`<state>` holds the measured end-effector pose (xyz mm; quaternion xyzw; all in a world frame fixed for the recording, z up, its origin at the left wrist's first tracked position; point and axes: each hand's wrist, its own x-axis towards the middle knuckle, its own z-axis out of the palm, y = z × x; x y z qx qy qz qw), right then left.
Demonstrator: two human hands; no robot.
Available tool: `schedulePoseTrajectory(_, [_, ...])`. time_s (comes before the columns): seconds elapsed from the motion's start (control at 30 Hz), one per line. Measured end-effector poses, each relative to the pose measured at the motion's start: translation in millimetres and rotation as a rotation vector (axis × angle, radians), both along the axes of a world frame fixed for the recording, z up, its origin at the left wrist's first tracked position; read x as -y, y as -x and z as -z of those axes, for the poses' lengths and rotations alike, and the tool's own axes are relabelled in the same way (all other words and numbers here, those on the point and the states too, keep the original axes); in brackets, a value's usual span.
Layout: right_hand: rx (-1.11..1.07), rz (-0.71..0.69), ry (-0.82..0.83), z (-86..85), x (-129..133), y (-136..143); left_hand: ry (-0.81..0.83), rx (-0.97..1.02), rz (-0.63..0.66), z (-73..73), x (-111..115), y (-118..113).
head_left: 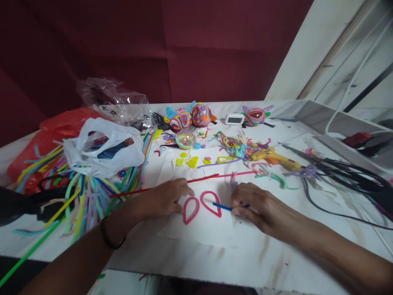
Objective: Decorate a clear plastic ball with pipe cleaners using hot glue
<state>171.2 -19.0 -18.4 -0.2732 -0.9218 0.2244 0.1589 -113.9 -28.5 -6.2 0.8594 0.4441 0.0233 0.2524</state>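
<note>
Beyond the left hand (pixel 167 197), white bag (pixel 98 164) with dark-blue contents (pixel 115 150)

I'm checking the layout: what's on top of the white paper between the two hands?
On the white paper are two pink loops, with a red strip beyond. The right hand holds a blue strip over the right loop. Whatever lies beneath the left hand is covered.
</note>
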Motion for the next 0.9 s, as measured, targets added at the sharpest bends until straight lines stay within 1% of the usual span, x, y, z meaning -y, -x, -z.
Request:
schedulePoseTrajectory(0.1, [-0.01,0.022,-0.003,-0.4,-3.1,1.7,-0.016,-0.017,0.001,0.2,3.5,-4.7])
schedulePoseTrajectory(0.27, [-0.026,0.087,0.012,2.3,-7.5,2.1,-0.033,-0.056,0.008,-5.2,6.2,-12.6])
schedulePoseTrajectory(0.4, [-0.054,0.148,0.022,6.9,-7.5,0.2,-0.023,-0.055,-0.005,-4.4,-1.1,-19.8])
schedulePoseTrajectory(0.63, [-0.079,0.185,0.052,11.6,-5.5,-3.9,0.038,-0.047,0.049,-1.0,-13.3,-31.0])
schedulePoseTrajectory(0.8, [-0.124,0.19,0.028,14.4,-7.3,-8.3,0.035,-0.03,0.045,-0.7,-17.7,-40.5])
schedulePoseTrajectory(0.9, [-0.142,0.216,0.017,14.5,-8.7,-11.7,0.012,-0.018,0.09,0.8,-20.8,-45.3])
